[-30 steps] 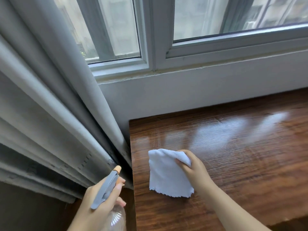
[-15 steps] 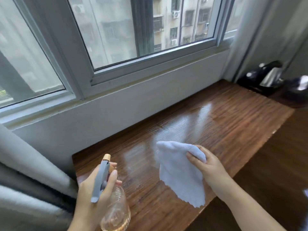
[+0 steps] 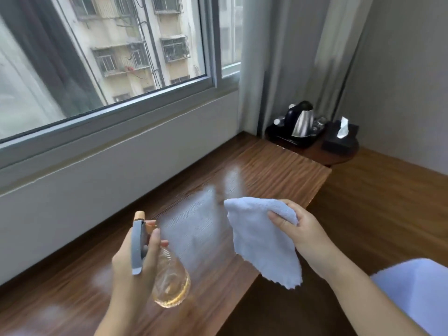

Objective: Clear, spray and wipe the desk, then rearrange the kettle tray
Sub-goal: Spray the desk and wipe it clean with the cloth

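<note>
My left hand grips a clear spray bottle with a grey trigger, held above the near part of the glossy wooden desk. My right hand holds a pale blue cloth, which hangs lifted off the desk near its front edge. At the far right corner a black tray carries a steel kettle and cups, standing on a small round table.
A black tissue box sits beside the tray. A window and white sill wall run along the desk's far side, with curtains in the corner. Wooden floor lies to the right of the desk.
The view has swung right from the desk's left end to its right end, bringing the kettle tray into sight. The cloth has come up off the desk surface and now hangs from my right hand.
</note>
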Demonstrator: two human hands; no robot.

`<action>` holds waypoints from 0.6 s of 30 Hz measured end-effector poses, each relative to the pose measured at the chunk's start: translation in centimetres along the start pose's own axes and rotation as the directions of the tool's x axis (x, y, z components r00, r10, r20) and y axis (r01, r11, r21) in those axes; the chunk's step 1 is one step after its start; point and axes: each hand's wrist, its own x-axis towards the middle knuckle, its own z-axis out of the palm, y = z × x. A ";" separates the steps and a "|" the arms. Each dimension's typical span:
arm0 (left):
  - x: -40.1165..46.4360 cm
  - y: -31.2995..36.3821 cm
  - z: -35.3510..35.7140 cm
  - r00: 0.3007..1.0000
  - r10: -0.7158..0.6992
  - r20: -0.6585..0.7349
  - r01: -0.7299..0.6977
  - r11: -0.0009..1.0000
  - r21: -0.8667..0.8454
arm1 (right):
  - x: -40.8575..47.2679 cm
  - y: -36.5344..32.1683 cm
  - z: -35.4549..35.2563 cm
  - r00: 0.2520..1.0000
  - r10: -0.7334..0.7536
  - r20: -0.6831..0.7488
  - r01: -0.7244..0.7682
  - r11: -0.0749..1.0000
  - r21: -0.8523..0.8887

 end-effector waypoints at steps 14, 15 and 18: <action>12.2 4.8 23.0 0.999 0.018 -0.028 -0.020 0.996 -0.089 | 19.6 -0.8 -16.0 0.993 -0.050 0.105 0.059 0.995 -0.083; 13.4 4.7 24.3 0.999 0.007 -0.047 -0.011 0.996 -0.094 | 21.5 -0.5 -16.5 0.991 -0.064 0.115 0.074 0.994 -0.085; 17.4 4.9 27.8 0.996 -0.002 -0.094 -0.007 0.996 -0.092 | 27.2 -0.3 -17.9 0.984 -0.090 0.155 0.106 0.989 -0.099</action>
